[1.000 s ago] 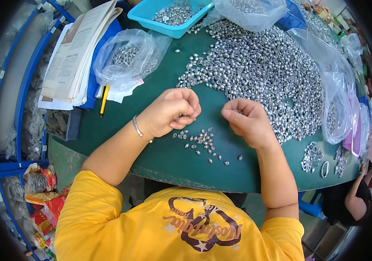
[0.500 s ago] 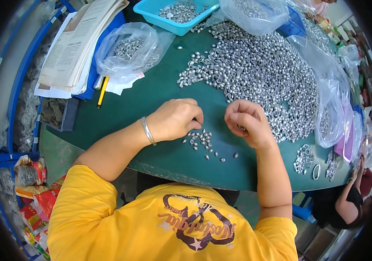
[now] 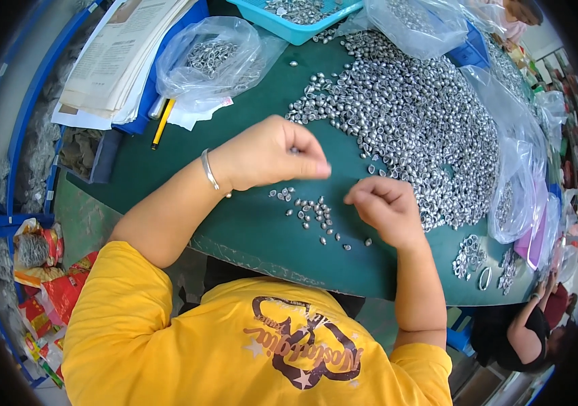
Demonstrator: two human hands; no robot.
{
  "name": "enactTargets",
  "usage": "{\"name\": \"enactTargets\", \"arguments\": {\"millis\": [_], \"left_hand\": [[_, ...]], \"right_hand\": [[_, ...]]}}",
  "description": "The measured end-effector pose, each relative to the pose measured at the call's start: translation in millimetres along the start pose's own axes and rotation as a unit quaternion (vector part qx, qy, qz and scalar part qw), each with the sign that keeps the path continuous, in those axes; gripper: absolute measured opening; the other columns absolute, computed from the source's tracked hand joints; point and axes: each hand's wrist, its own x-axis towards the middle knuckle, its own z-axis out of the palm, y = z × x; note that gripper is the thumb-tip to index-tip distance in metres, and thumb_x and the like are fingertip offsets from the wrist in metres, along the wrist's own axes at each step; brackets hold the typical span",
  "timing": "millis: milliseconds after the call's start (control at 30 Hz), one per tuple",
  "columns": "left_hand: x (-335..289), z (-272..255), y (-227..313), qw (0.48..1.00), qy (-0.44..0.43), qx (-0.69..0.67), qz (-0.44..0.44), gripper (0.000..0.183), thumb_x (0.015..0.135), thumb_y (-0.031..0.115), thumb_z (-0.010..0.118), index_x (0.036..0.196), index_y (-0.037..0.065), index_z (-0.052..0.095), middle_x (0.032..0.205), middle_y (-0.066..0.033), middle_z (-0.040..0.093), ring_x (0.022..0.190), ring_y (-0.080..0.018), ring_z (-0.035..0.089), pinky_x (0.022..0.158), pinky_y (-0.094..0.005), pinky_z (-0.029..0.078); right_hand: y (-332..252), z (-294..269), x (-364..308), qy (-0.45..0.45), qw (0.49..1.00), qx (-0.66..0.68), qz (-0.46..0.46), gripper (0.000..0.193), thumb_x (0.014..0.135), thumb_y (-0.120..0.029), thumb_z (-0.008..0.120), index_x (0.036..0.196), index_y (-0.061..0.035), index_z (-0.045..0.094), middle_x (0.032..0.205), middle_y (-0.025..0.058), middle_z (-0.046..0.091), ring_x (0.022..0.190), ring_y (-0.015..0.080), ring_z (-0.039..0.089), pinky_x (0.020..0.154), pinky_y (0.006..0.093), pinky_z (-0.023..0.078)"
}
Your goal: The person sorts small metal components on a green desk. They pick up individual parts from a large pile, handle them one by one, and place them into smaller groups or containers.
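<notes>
Small cluster of metal pieces between hands, big heap behind.

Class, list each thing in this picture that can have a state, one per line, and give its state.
Left hand: raised over the mat, fingertips pinched together.
Right hand: curled, fingers bent down to the mat.
Small metal pieces: scattered loose between the hands.
Big pile of metal pieces: heaped, spread wide.
Clear plastic bag: open, partly filled.
Blue tray: holding pieces.
Pencil: lying flat.
Papers: stacked.
</notes>
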Motion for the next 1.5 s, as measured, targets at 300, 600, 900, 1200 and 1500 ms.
{"name": "enactTargets", "arguments": {"millis": [300, 600, 900, 1200, 1500], "left_hand": [[-14.2, 27.0, -20.0, 0.869, 0.047, 0.482, 0.099, 0.009, 0.071, 0.010, 0.068, 0.079, 0.006, 0.067, 0.078, -0.0106, 0.060, 0.074, -0.0288, 0.060, 0.066, -0.0369, 0.048], [-5.2, 16.1, -10.3, 0.983, -0.020, 0.179, -0.032, 0.006, 0.075, 0.006, 0.067, 0.078, 0.003, 0.062, 0.068, -0.0023, 0.053, 0.054, -0.0121, 0.050, 0.050, -0.0244, 0.041], [-4.7, 9.1, -16.5, 0.990, -0.004, -0.136, -0.049, 0.005, 0.077, 0.003, 0.062, 0.081, 0.001, 0.059, 0.063, -0.0034, 0.050, 0.049, -0.0069, 0.042, 0.044, -0.0200, 0.034], [-8.5, 27.9, -26.4, 0.889, 0.046, 0.437, 0.130, 0.009, 0.073, 0.011, 0.068, 0.081, 0.008, 0.068, 0.072, -0.0086, 0.057, 0.071, -0.0276, 0.058, 0.062, -0.0356, 0.047], [-9.5, 24.2, -23.3, 0.892, 0.009, 0.436, 0.124, 0.009, 0.072, 0.010, 0.067, 0.081, 0.009, 0.067, 0.073, -0.0074, 0.056, 0.071, -0.0271, 0.058, 0.061, -0.0356, 0.047]], "right_hand": [[6.8, 25.6, 3.4, 0.055, 0.906, -0.362, -0.210, 0.007, 0.079, -0.007, 0.061, 0.086, -0.0076, 0.061, 0.070, 0.0099, 0.058, 0.058, 0.0269, 0.058, 0.052, 0.0347, 0.046], [-0.7, -6.0, 1.7, -0.034, 0.954, 0.298, 0.018, 0.008, 0.083, -0.009, 0.058, 0.083, -0.0010, 0.060, 0.066, 0.0001, 0.053, 0.054, 0.0039, 0.043, 0.042, 0.0197, 0.029], [-2.2, 24.9, -3.3, 0.025, 0.913, -0.364, -0.184, 0.009, 0.078, -0.012, 0.064, 0.085, -0.0081, 0.065, 0.070, 0.0100, 0.058, 0.064, 0.0315, 0.059, 0.055, 0.0385, 0.047], [7.6, 18.9, -1.3, 0.044, 0.896, -0.371, -0.242, 0.006, 0.079, -0.010, 0.062, 0.084, -0.0057, 0.062, 0.070, 0.0075, 0.059, 0.057, 0.0258, 0.058, 0.050, 0.0342, 0.045], [2.8, 17.2, 2.1, 0.028, 0.983, -0.129, -0.125, 0.008, 0.080, -0.008, 0.063, 0.082, -0.0018, 0.066, 0.065, 0.0075, 0.061, 0.056, 0.0148, 0.056, 0.052, 0.0255, 0.044]]}}
